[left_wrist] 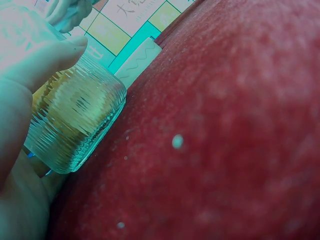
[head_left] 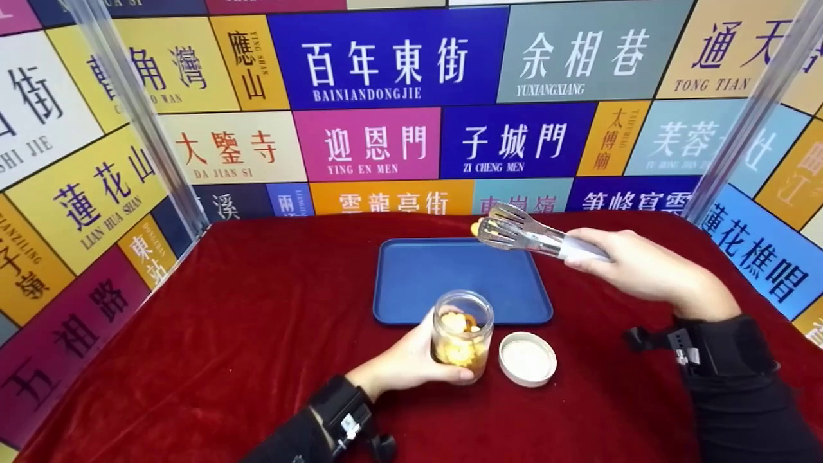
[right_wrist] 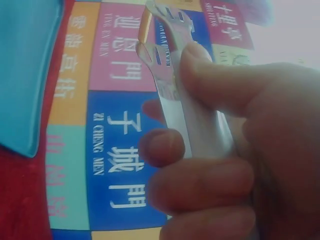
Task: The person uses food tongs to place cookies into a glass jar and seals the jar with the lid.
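Observation:
My left hand point(head_left: 411, 360) grips a ribbed glass jar point(head_left: 479, 360) near the table's front, its open mouth facing up. Yellow flower-shaped cookies point(head_left: 458, 350) fill part of the jar, along with a brown piece. In my right hand point(head_left: 633, 260) is a pair of metal tongs point(head_left: 537, 236) with pale handles, raised over the far right of a blue tray point(head_left: 450, 318). The slotted tips pinch a small yellow cookie point(head_left: 475, 228), seen edge-on as a thin piece in the right wrist view. Thumb and fingers wrap the handles point(right_wrist: 205, 130) there.
To the right of the jar a round whitish lid point(head_left: 527, 360) lies on the dark red cloth point(head_left: 257, 321). Panels with printed place names point(head_left: 386, 58) stand behind and at both sides, with clear upright posts point(head_left: 138, 109) at the corners.

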`<state>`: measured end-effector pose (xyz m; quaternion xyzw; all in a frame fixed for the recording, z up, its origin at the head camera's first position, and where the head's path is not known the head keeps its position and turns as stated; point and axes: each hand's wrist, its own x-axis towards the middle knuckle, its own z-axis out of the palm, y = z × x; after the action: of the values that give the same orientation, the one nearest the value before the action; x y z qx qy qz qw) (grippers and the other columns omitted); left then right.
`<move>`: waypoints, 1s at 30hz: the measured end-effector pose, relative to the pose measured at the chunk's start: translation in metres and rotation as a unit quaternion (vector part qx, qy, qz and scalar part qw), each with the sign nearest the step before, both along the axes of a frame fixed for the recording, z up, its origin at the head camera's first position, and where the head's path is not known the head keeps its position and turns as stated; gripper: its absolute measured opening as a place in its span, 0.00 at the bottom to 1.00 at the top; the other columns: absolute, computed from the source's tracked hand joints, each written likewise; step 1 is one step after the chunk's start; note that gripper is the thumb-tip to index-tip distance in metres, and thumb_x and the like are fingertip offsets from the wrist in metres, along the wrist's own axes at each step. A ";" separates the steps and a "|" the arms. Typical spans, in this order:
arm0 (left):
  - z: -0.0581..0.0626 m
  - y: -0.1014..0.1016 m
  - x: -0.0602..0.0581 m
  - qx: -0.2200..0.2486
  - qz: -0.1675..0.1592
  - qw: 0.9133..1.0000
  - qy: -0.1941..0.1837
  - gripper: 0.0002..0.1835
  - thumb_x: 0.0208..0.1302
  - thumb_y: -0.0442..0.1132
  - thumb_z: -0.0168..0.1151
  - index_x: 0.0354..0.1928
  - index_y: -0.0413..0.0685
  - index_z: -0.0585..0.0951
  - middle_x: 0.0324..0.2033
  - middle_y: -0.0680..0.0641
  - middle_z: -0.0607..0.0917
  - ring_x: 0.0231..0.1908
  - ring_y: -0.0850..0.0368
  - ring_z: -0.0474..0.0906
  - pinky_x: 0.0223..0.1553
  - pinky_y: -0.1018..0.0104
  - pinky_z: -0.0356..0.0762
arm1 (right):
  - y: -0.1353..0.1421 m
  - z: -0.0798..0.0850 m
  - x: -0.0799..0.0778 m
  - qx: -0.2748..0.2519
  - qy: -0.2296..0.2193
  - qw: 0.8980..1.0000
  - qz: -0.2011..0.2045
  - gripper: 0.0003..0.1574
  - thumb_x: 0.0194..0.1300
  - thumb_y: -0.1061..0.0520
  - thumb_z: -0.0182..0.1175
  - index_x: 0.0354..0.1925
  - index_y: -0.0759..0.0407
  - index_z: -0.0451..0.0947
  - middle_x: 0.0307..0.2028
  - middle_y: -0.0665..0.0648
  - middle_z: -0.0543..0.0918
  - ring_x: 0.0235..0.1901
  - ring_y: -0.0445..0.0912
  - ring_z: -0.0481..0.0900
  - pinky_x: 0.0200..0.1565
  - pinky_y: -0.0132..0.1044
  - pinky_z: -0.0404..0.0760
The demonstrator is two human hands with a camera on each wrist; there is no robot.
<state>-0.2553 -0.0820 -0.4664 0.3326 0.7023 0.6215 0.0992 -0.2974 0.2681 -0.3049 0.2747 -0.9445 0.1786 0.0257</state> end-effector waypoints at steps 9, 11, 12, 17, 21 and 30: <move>0.000 0.000 0.000 0.005 -0.005 1.000 -0.006 0.57 0.56 0.32 0.82 0.81 0.55 0.55 0.65 0.53 0.80 0.66 0.57 0.76 0.74 0.59 0.68 | -0.002 0.012 0.016 -0.009 -0.014 0.999 0.037 0.23 0.80 0.45 0.61 0.68 0.48 0.77 0.39 0.47 0.83 0.38 0.44 0.78 0.40 0.39 0.76; 0.000 0.000 -0.001 0.005 -0.006 1.000 -0.005 0.57 0.56 0.33 0.82 0.81 0.55 0.55 0.65 0.53 0.80 0.66 0.56 0.76 0.74 0.59 0.68 | -0.002 0.014 0.019 -0.013 -0.021 0.999 0.048 0.23 0.80 0.45 0.61 0.67 0.46 0.78 0.38 0.46 0.82 0.37 0.43 0.78 0.39 0.37 0.75; -0.001 0.000 -0.001 0.006 -0.006 1.000 -0.004 0.57 0.57 0.33 0.81 0.81 0.55 0.55 0.65 0.53 0.80 0.66 0.56 0.76 0.74 0.59 0.68 | -0.002 0.015 0.021 -0.015 -0.024 0.998 0.054 0.22 0.80 0.46 0.61 0.67 0.46 0.78 0.38 0.45 0.82 0.37 0.42 0.78 0.39 0.37 0.75; -0.001 0.000 -0.001 0.005 -0.007 1.000 -0.005 0.56 0.57 0.33 0.81 0.81 0.55 0.55 0.65 0.52 0.80 0.66 0.56 0.76 0.74 0.59 0.68 | -0.001 0.020 0.029 -0.027 -0.043 0.996 0.080 0.22 0.80 0.48 0.62 0.68 0.45 0.78 0.37 0.43 0.82 0.37 0.40 0.78 0.38 0.35 0.75; -0.001 -0.001 0.000 0.000 -0.004 1.000 -0.008 0.56 0.57 0.33 0.81 0.81 0.56 0.55 0.64 0.53 0.81 0.66 0.57 0.77 0.74 0.59 0.69 | -0.001 0.023 0.034 -0.037 -0.071 0.992 0.093 0.20 0.80 0.46 0.61 0.66 0.42 0.78 0.36 0.44 0.82 0.35 0.42 0.79 0.37 0.35 0.76; -0.001 -0.001 -0.001 0.007 -0.008 1.000 -0.010 0.60 0.58 0.33 0.81 0.83 0.60 0.50 0.66 0.51 0.80 0.66 0.56 0.77 0.74 0.59 0.69 | -0.002 0.025 0.038 -0.023 -0.100 0.985 0.141 0.17 0.80 0.45 0.62 0.62 0.42 0.80 0.38 0.44 0.85 0.35 0.41 0.82 0.37 0.34 0.79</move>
<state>-0.2562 -0.0827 -0.4670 0.3326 0.6945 0.6288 0.1083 -0.2596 0.2659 -0.2797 0.3850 -0.8899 0.2285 -0.0876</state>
